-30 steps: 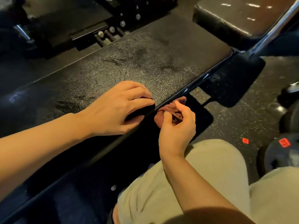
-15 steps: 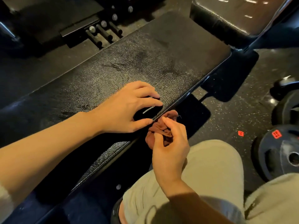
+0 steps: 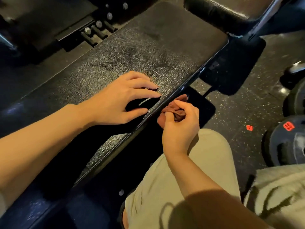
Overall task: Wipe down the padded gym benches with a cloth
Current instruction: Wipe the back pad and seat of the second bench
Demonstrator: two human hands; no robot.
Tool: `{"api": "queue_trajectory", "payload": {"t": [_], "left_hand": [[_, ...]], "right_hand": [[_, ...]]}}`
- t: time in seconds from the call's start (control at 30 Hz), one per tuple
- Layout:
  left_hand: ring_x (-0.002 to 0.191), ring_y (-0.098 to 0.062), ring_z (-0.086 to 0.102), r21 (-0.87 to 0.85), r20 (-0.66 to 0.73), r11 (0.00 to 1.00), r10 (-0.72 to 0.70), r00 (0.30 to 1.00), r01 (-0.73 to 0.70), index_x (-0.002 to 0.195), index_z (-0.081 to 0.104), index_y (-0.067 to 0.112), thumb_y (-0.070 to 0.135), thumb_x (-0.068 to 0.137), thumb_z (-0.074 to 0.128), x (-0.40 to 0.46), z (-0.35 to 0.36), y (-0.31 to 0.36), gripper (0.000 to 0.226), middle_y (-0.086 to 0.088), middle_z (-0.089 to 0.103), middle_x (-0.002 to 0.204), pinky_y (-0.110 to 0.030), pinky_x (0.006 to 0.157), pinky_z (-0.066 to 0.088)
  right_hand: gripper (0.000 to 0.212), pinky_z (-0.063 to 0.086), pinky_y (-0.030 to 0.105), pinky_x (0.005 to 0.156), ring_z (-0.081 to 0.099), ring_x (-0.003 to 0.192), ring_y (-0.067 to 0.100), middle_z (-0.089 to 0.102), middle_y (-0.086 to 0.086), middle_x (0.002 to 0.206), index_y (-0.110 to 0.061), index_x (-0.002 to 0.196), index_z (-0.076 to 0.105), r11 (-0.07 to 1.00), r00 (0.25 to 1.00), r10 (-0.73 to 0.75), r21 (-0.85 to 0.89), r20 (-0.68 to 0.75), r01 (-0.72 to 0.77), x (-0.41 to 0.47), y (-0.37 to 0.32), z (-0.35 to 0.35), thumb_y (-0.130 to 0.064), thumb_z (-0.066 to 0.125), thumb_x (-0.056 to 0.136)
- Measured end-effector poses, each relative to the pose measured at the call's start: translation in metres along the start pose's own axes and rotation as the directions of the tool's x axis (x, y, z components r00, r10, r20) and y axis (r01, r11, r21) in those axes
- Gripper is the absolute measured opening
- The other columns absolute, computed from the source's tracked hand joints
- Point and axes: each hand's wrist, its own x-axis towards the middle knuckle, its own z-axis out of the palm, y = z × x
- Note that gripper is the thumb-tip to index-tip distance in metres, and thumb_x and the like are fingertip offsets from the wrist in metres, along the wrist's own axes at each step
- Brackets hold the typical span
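- I have my left hand (image 3: 122,100) resting on top of the bench pad (image 3: 148,52), fingers spread and arched, thumb near the pad's near edge; it grips nothing, it just presses on the vinyl.
- My right hand (image 3: 179,126) sits just below and beside that same edge, pinched closed around a small bunched cloth (image 3: 173,109), reddish-brown, which pokes out between thumb and fingers.
- The cloth is off the pad's top, close against the side seam; I cannot tell if it actually touches the edge.
- I judge the cloth to be light, soft and limp. It will fold and slip out of a loose pinch, so I would gather more of it into the palm and wipe with a flat wad under the fingers.
- The pad looks firm but cushioned, with a grained, slightly glossy skin. It shows dull smears toward the middle, and I expect the cloth to drag a little on the texture instead of gliding.
- A second padded bench (image 3: 231,9) stands past the far end, near the first one.
- Weight plates (image 3: 287,141) lie on the speckled floor (image 3: 247,100) to my right, well apart from my hands.
- My knee in tan shorts (image 3: 189,179) is close under the right wrist, leaving little elbow room.
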Motion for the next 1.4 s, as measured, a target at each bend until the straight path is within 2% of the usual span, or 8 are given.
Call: {"api": "queue_trajectory", "payload": {"t": [0.17,0.37,0.47,0.73,0.9,1.03,1.17,1.4], "left_hand": [[0.131,-0.022,0.041,0.016,-0.005,0.998,-0.066,0.998,0.066,0.131,0.06,0.018,0.04,0.09,0.057,-0.004,0.0,0.004,0.046,0.002,0.056,0.135,-0.039,0.111,0.034],[0.125,-0.022,0.045,0.053,0.027,0.997,-0.057,0.998,0.055,0.13,0.061,0.018,0.037,0.088,0.058,0.013,-0.001,0.01,0.046,0.002,0.056,0.133,-0.032,0.109,0.033],[0.122,-0.02,0.046,0.058,0.005,0.997,-0.053,0.999,0.053,0.129,0.062,0.019,0.036,0.089,0.058,0.021,0.002,0.01,0.044,0.005,0.057,0.132,-0.032,0.106,0.036],[0.116,-0.025,0.053,0.122,-0.173,0.99,-0.047,0.984,0.069,0.119,0.067,0.01,0.024,0.091,0.057,0.049,0.02,0.015,0.034,-0.001,0.064,0.122,-0.032,0.106,0.036],[0.117,-0.027,0.055,0.177,-0.223,0.981,-0.039,0.974,0.08,0.12,0.067,0.006,0.021,0.093,0.055,0.048,0.031,0.021,0.033,-0.004,0.065,0.122,-0.035,0.108,0.035],[0.117,-0.027,0.054,0.172,-0.223,0.982,-0.043,0.974,0.083,0.12,0.067,0.006,0.019,0.094,0.055,0.049,0.03,0.021,0.032,-0.004,0.065,0.122,-0.038,0.107,0.036],[0.119,-0.026,0.053,0.174,-0.221,0.979,-0.063,0.973,0.103,0.121,0.066,0.006,0.02,0.093,0.056,0.047,0.032,0.02,0.033,-0.003,0.064,0.123,-0.04,0.106,0.037],[0.119,-0.024,0.052,0.153,-0.226,0.981,-0.079,0.971,0.116,0.121,0.066,0.008,0.02,0.092,0.056,0.048,0.03,0.022,0.033,-0.001,0.064,0.123,-0.039,0.106,0.037]], "right_hand": [[0.035,0.048,0.015,0.086,0.06,0.102,0.007,0.059,-0.003,0.103,-0.015,0.094,0.068,0.997,0.976,-0.061,0.056,0.207,0.05,-0.039,-0.011,-0.011,0.009,0.073,0.069],[0.027,0.05,0.022,0.083,0.062,0.082,0.005,0.069,-0.001,0.09,-0.009,0.093,0.069,0.991,0.993,0.116,0.073,-0.007,-0.115,0.045,-0.003,-0.003,0.006,0.065,0.072],[0.028,0.039,0.002,0.08,0.06,0.085,0.001,0.068,-0.001,0.093,-0.011,0.091,0.07,0.998,0.998,0.009,0.06,0.063,-0.013,0.017,-0.004,-0.008,0.007,0.068,0.07],[0.027,0.037,0.002,0.082,0.059,0.086,0.001,0.068,0.0,0.093,-0.009,0.091,0.072,0.995,0.995,-0.088,0.05,-0.037,0.089,0.069,0.003,-0.009,0.008,0.065,0.07],[0.028,0.049,0.019,0.085,0.064,0.091,0.015,0.066,0.002,0.092,-0.006,0.089,0.073,0.963,0.961,-0.266,0.074,0.069,0.261,0.06,0.009,-0.014,0.011,0.067,0.068],[0.028,0.04,0.005,0.081,0.06,0.086,0.003,0.064,0.0,0.09,-0.007,0.088,0.074,0.974,0.975,-0.22,0.064,0.011,0.219,0.08,0.011,-0.013,0.011,0.068,0.066],[0.023,0.05,0.026,0.089,0.065,0.091,0.016,0.067,0.004,0.091,-0.005,0.087,0.074,0.953,0.95,-0.302,0.062,0.074,0.298,0.059,0.005,-0.013,0.008,0.068,0.069],[0.021,0.051,0.027,0.084,0.066,0.086,0.014,0.068,0.001,0.087,-0.008,0.086,0.075,0.966,0.967,-0.252,0.064,0.044,0.249,0.077,0.005,-0.014,0.003,0.07,0.069]]}}
